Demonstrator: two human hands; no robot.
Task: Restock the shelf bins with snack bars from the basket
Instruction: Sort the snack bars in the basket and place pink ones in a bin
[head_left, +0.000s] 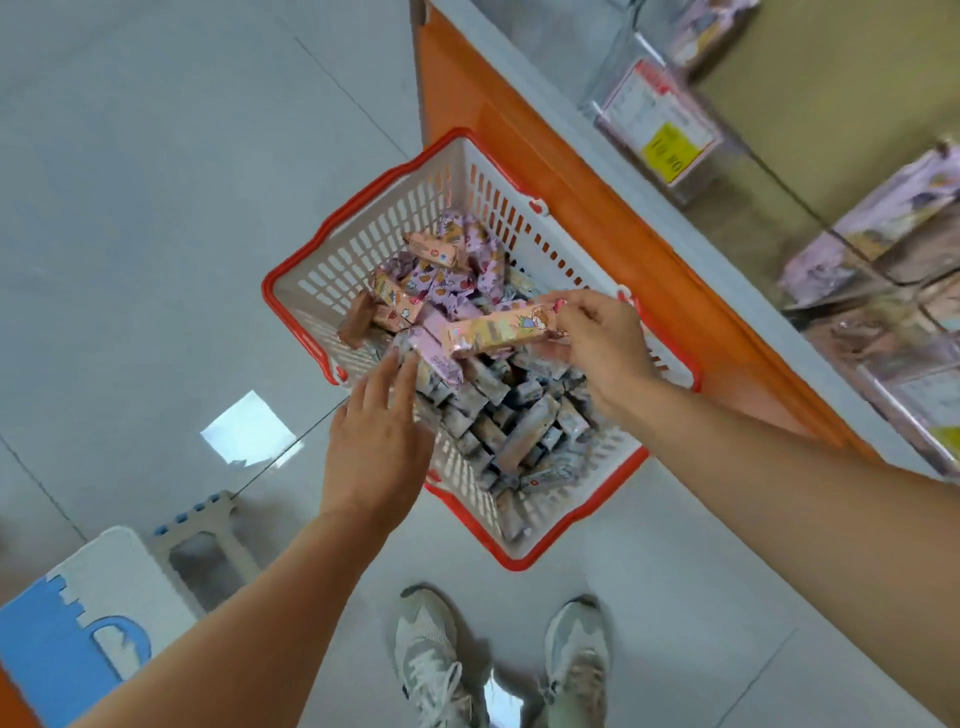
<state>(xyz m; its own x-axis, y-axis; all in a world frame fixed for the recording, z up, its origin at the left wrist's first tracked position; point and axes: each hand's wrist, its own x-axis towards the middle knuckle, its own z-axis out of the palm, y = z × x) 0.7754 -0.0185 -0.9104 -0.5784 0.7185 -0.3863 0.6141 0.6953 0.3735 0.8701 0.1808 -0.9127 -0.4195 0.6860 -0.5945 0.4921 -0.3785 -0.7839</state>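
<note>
A white basket with a red rim (363, 218) stands on the floor beside the shelf, filled with several wrapped snack bars (498, 415), grey-blue, pink and purple. My right hand (597, 343) holds a bundle of pink and orange bars (493, 330) above the basket's middle, fingers curled round its right end. My left hand (379, 436) reaches over the basket's near-left wall with fingers extended, their tips touching the bars below the bundle. Clear shelf bins (852, 260) with purple packs sit at the right.
The orange-sided shelf base (571, 171) runs diagonally just right of the basket. A clear bin with a yellow price tag (670, 150) sits on the shelf. A blue and white foam mat and stool (104, 597) lie at the lower left. My shoes (498, 665) stand below the basket.
</note>
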